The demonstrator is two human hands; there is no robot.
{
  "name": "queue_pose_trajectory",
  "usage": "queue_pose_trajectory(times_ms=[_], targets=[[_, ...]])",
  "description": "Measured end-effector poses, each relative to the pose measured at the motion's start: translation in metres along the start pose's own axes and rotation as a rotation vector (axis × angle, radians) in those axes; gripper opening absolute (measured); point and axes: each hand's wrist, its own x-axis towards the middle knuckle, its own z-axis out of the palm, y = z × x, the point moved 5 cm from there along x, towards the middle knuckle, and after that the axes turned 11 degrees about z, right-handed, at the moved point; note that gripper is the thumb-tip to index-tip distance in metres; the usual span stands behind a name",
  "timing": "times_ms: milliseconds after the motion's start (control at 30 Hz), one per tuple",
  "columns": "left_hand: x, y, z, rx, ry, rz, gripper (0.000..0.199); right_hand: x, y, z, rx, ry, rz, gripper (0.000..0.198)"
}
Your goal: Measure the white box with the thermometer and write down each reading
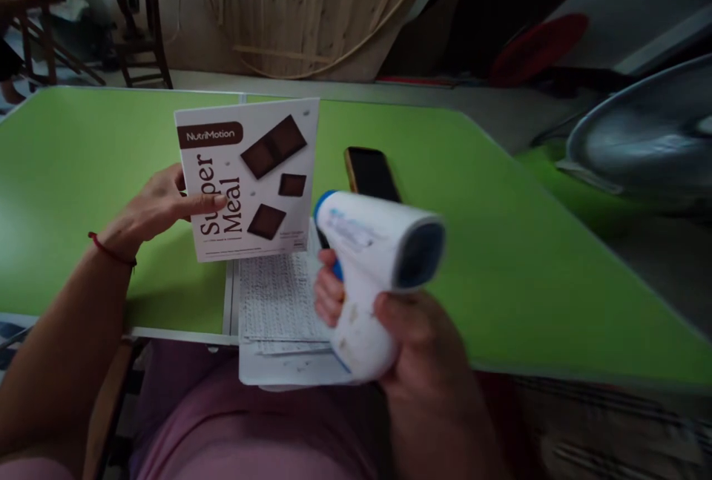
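My left hand [172, 202] grips the left edge of a white "NutriMotion Super Meal" box [261, 220] with brown chocolate squares on its front, thumb across the face. The box is held upright above the table. In my right hand [411, 324] is a white and blue infrared thermometer gun [367, 257], fingers wrapped round its handle; its wide end with a dark screen faces me, slightly blurred. Its blue-rimmed far end points toward the box's lower right side, apart from it or not, I cannot tell. Handwritten sheets [278, 302] lie below, partly covered by the thermometer gun.
A smartphone [372, 172] lies on the green folding table [528, 257] behind the thermometer gun. A white board [289, 370] under the sheets juts past the table's front edge. Beyond stand a wooden chair [139, 35] and, at right, a large metal bowl-like object [650, 131].
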Motion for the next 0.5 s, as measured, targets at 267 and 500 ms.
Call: queue_pose_trajectory(times_ms=[267,500], targets=[[-0.001,0.01,0.008,-0.015,-0.008,0.067,0.047,0.009,0.043,0.029,-0.001,-0.052,0.08,0.042],[-0.001,0.006,0.008,-0.025,-0.009,0.064,0.059,0.023,0.06,0.017,-0.119,0.046,0.061,0.033]])
